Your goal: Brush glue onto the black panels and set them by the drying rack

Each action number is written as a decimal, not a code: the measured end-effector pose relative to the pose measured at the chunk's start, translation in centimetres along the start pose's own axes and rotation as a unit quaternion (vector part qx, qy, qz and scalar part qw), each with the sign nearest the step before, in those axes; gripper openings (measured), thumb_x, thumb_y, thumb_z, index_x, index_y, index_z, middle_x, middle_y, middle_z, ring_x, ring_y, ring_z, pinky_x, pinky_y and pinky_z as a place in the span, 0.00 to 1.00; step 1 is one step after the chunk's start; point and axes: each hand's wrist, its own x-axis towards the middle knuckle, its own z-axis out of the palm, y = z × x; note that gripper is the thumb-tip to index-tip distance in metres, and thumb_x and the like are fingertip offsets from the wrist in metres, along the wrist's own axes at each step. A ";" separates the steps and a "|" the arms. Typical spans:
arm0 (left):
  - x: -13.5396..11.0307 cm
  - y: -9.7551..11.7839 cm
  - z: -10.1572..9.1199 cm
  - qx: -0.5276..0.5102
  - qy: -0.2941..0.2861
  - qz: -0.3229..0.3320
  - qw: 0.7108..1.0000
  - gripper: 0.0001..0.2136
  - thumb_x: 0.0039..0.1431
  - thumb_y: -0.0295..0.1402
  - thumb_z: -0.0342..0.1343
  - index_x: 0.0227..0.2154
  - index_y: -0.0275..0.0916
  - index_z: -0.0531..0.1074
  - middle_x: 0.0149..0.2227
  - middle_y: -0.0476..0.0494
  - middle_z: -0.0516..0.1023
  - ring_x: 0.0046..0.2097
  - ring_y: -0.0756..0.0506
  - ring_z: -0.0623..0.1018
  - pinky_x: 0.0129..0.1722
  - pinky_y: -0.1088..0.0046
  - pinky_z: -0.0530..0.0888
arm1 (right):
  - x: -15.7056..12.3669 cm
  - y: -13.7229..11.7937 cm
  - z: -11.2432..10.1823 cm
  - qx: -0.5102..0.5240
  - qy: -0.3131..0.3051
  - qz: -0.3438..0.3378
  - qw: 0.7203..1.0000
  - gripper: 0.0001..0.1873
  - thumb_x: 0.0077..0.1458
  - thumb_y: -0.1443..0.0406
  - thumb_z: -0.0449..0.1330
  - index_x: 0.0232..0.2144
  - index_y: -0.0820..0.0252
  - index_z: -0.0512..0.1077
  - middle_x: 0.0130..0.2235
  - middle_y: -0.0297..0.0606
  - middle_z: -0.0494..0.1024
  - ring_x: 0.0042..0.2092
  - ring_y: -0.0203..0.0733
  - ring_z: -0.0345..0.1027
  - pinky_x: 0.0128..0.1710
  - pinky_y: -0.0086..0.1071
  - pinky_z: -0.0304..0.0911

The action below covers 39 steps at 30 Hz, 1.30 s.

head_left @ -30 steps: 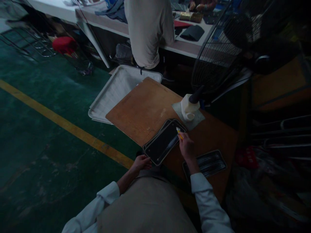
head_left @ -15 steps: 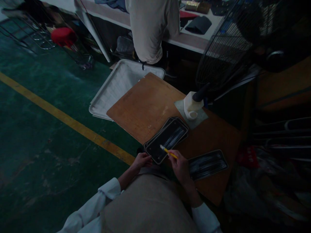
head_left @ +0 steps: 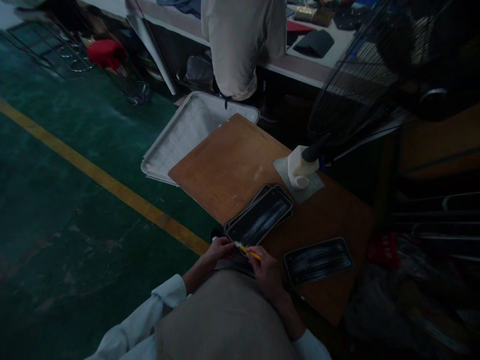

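My right hand point(head_left: 265, 267) is closed around a small brush with a yellow handle point(head_left: 253, 253). The brush's whitish tip is at the near corner of the top black rectangular panel point(head_left: 258, 215), which has a pale rim and rounded corners. Whitish streaks run along that panel, and more panels lie fanned out beneath it. Pinched at the same near end is my left hand point(head_left: 220, 248), its fingertips at the panel's edge. To the right, a separate black panel point(head_left: 318, 261) with similar streaks lies on the brown board point(head_left: 217, 165).
A white plastic container point(head_left: 298, 170) with a dark handle-like piece stands on a pale sheet point(head_left: 315, 189). Behind the board sits a white tray point(head_left: 168, 137). A large fan point(head_left: 348, 85) is at right. Another person point(head_left: 236, 50) is at the far table.
My right hand has drawn the brush down and left to the panel's near corner, lengthening the streaks. My left hand stays at the edge. The view has shifted slightly.
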 end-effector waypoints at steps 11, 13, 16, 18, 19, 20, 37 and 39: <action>0.4 -0.1 -0.2 0.003 0.003 -0.009 1.000 0.21 0.42 0.47 0.69 0.27 0.35 0.71 0.23 0.48 0.78 0.24 0.49 0.78 0.26 0.73 0.73 | 11.5 6.3 -8.7 -0.167 0.223 -0.046 0.959 0.17 0.67 0.57 0.48 0.46 0.58 0.72 0.43 0.43 0.77 0.44 0.45 0.73 0.44 0.37 0.67; 0.5 -0.1 -0.3 -0.001 0.003 -0.011 1.000 0.21 0.41 0.48 0.70 0.28 0.35 0.71 0.22 0.48 0.78 0.24 0.49 0.77 0.26 0.73 0.74 | 12.0 6.4 -8.1 -0.191 0.209 -0.038 0.958 0.17 0.67 0.58 0.48 0.46 0.59 0.72 0.44 0.44 0.77 0.44 0.46 0.73 0.44 0.37 0.67; 0.6 -0.2 -0.5 -0.004 -0.002 -0.005 1.000 0.22 0.40 0.48 0.70 0.29 0.34 0.72 0.23 0.48 0.78 0.25 0.49 0.78 0.27 0.73 0.74 | 10.6 5.4 -5.6 -0.193 0.157 -0.034 0.968 0.15 0.67 0.61 0.48 0.47 0.59 0.72 0.45 0.44 0.77 0.45 0.45 0.73 0.45 0.37 0.67; 0.7 -0.2 -0.5 -0.004 -0.005 -0.002 1.000 0.23 0.40 0.48 0.70 0.30 0.34 0.72 0.24 0.47 0.79 0.25 0.48 0.78 0.28 0.72 0.75 | 8.3 3.9 -3.4 -0.179 0.098 -0.043 0.978 0.14 0.67 0.63 0.48 0.47 0.58 0.71 0.44 0.43 0.77 0.44 0.45 0.74 0.45 0.36 0.67; 0.7 -0.3 -0.6 -0.003 -0.006 -0.001 1.000 0.22 0.40 0.48 0.70 0.30 0.34 0.72 0.24 0.47 0.79 0.25 0.48 0.78 0.28 0.72 0.74 | 7.0 3.0 -2.3 -0.169 0.066 -0.047 0.982 0.13 0.67 0.64 0.49 0.47 0.57 0.71 0.44 0.43 0.78 0.44 0.44 0.74 0.45 0.35 0.67; 0.7 -0.3 -0.6 -0.001 -0.006 -0.001 1.000 0.22 0.40 0.48 0.70 0.30 0.35 0.72 0.24 0.47 0.79 0.25 0.48 0.78 0.27 0.72 0.74 | 5.6 2.1 -1.3 -0.153 0.035 -0.048 0.986 0.13 0.66 0.64 0.49 0.47 0.56 0.71 0.43 0.42 0.78 0.44 0.44 0.74 0.44 0.34 0.67; 1.5 -1.0 -1.1 0.004 -0.006 -0.003 1.000 0.22 0.42 0.48 0.70 0.30 0.35 0.71 0.23 0.47 0.78 0.25 0.48 0.78 0.26 0.73 0.75 | 9.6 3.6 -2.7 -0.138 0.114 -0.068 0.981 0.14 0.67 0.63 0.48 0.48 0.58 0.71 0.44 0.43 0.77 0.44 0.44 0.73 0.46 0.36 0.67; 1.5 -1.0 -1.2 0.000 -0.010 0.001 1.000 0.22 0.41 0.47 0.70 0.30 0.35 0.71 0.23 0.47 0.78 0.25 0.47 0.78 0.27 0.72 0.75 | 7.4 2.3 -0.7 -0.123 0.060 -0.065 0.988 0.13 0.66 0.65 0.49 0.47 0.57 0.71 0.43 0.41 0.77 0.44 0.43 0.73 0.45 0.35 0.68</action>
